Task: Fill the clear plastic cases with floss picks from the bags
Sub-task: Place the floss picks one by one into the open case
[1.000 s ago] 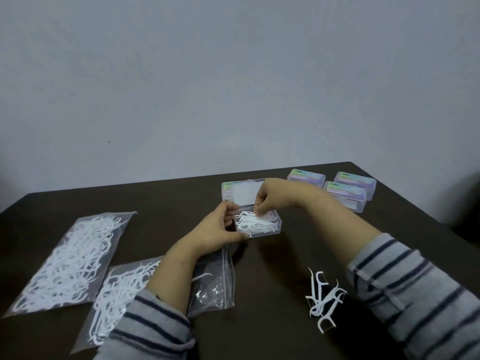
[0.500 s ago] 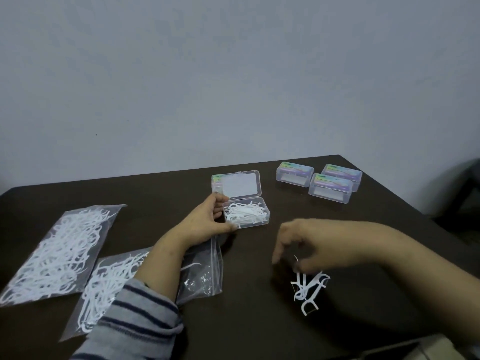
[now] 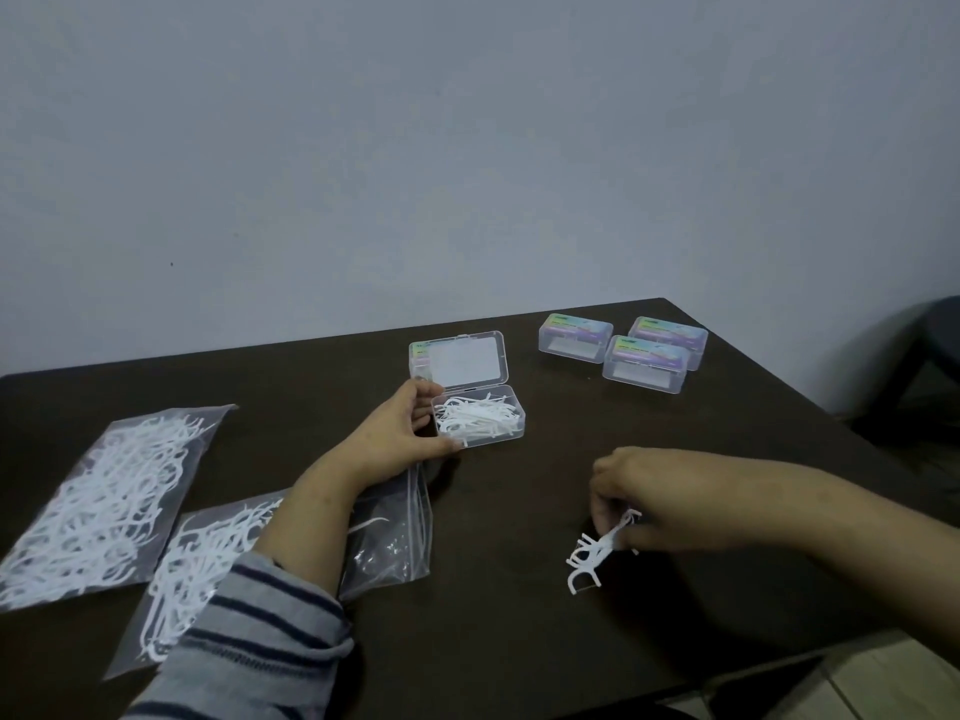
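On the dark surface (image 3: 519, 589), the left hand (image 3: 395, 433) is bracing the open case (image 3: 480, 415) to steady it, while the right hand (image 3: 628, 485) is pinching loose floss picks (image 3: 589, 556) for loading.

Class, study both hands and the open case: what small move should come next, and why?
Probably the right hand should carry its pinched loose floss picks to the open case and drop them in. The left hand steadies the case, which looks only partly filled.
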